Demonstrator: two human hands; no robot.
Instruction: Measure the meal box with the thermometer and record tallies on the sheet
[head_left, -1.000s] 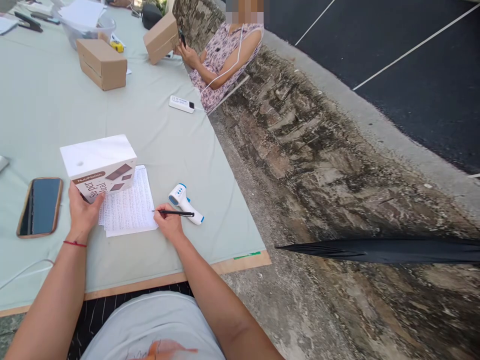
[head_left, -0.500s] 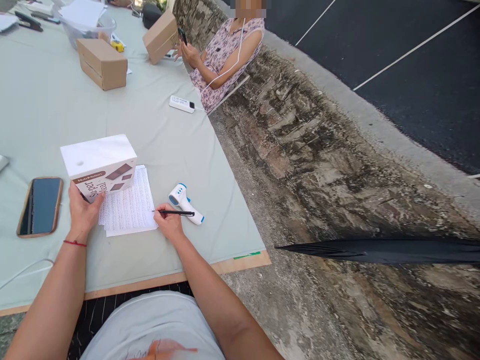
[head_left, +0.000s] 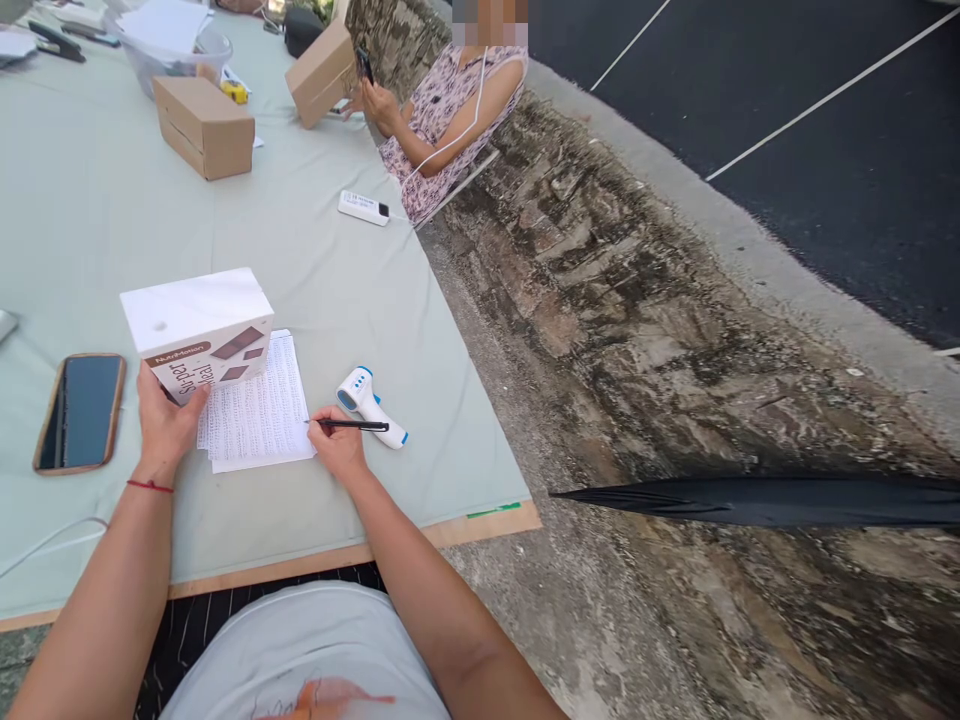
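Observation:
My left hand grips the near lower edge of a white carton with brown "NutriMotion" print, holding it tilted over the sheets. Beneath and beside the carton lie paper sheets covered in dense rows of small writing. In my right hand is a slim black pen, its tip at the right edge of the paper. A white and blue infrared thermometer rests just beyond the pen. Left of my left hand, a phone in a brown case lies face up.
Farther back on the covered table are a white device, two cardboard boxes and a plastic basin holding papers. Across the corner sits a person with a phone. A folded black umbrella-like cloth juts in from the right.
My hands, the carton and the pen hold almost the same places. The seated person's head has shifted slightly lower and to the left.

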